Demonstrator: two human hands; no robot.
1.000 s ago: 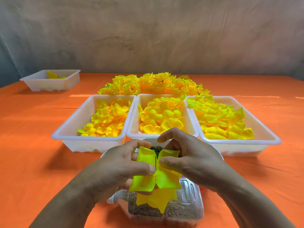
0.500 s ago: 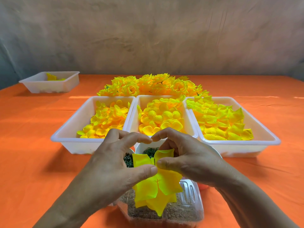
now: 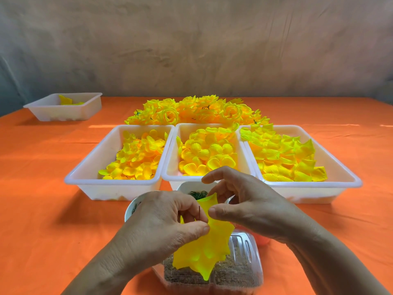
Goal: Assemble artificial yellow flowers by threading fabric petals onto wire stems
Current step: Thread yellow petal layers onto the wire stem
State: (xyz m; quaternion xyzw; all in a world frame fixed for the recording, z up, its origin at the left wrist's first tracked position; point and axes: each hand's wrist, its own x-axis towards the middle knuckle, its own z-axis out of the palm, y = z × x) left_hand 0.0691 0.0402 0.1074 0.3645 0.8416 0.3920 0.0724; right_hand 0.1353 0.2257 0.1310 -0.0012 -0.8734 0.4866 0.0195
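A large yellow fabric petal piece (image 3: 202, 252) hangs between my hands above a clear box. My left hand (image 3: 161, 226) pinches it between thumb and fingers, together with a thin dark wire stem (image 3: 199, 212) that sticks up through the fabric. My right hand (image 3: 244, 207) holds the petal's upper edge with thumb and curled fingers, index finger raised. Three white trays hold loose yellow petals: left tray (image 3: 85, 173), middle tray (image 3: 172, 167), right tray (image 3: 340, 173). Finished yellow flowers (image 3: 191, 111) lie heaped behind them.
A clear plastic box (image 3: 244, 271) of brownish material sits under my hands. Two small white bowls (image 3: 130, 209) with green parts stand just behind my hands. Another white tray (image 3: 42, 109) with a few petals is far left. An orange cloth (image 3: 42, 209) covers the table.
The petal piece has slid down and opened out flatter. The wire tip now shows above the fabric by my left fingers. My right hand has lifted and shifted slightly right.
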